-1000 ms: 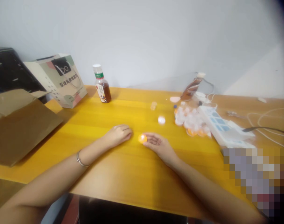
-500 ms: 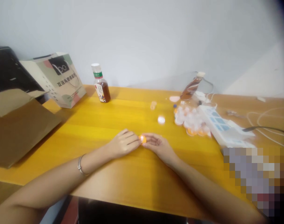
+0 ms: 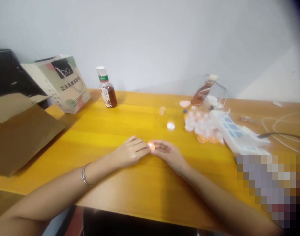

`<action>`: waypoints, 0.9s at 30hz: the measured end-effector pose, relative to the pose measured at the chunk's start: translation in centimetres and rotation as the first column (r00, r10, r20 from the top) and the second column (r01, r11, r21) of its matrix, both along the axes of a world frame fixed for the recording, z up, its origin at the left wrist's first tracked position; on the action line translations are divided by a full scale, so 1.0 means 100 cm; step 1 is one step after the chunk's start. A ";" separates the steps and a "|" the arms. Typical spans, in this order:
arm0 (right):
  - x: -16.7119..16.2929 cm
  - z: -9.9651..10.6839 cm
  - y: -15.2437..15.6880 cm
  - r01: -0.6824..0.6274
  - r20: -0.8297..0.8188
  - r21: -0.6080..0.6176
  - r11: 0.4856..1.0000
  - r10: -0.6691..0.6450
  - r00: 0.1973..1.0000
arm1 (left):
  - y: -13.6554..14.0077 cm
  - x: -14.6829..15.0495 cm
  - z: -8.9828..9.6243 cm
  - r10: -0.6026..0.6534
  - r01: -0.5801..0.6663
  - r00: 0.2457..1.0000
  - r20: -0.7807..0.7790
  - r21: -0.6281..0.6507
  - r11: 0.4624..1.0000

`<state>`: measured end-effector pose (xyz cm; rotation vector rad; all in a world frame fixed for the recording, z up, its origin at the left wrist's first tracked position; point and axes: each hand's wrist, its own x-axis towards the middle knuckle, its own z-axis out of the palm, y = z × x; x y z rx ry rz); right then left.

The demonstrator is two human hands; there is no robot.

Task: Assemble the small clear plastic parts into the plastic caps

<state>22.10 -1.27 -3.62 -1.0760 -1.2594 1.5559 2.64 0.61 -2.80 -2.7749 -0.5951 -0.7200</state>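
Observation:
Between the fingertips of both hands is a small round orange piece [image 3: 152, 146] with a bright white spot on its left side; its exact kind is too blurred to tell. My left hand [image 3: 133, 151], below a silver bracelet, pinches it from the left, back of the hand up. From the right, the thumb and fingers of my right hand [image 3: 170, 155] close on its other edge. Both hands are just above the wooden table [image 3: 125, 193]. Past them lies a small white disc [image 3: 170, 126], and behind that a pale peach-coloured piece [image 3: 162, 110].
To the right are a cluster of small white and orange round pieces [image 3: 201, 123], a white tray with blue panels [image 3: 230, 126] and loose cables. A tea-coloured bottle [image 3: 108, 90] stands at the back, a brown bottle [image 3: 204, 90] leans right. Paper bag [image 3: 68, 87] and cardboard box [image 3: 22, 137] occupy the left.
The orange piece has turned slightly between my fingertips and looks paler, with its face more toward me. Both hands stay almost where they were.

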 end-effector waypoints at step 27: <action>0.029 0.005 0.020 0.390 -0.117 0.091 0.916 -0.379 0.918 | 0.004 0.033 -0.007 -0.051 0.025 0.990 -0.133 -0.187 0.982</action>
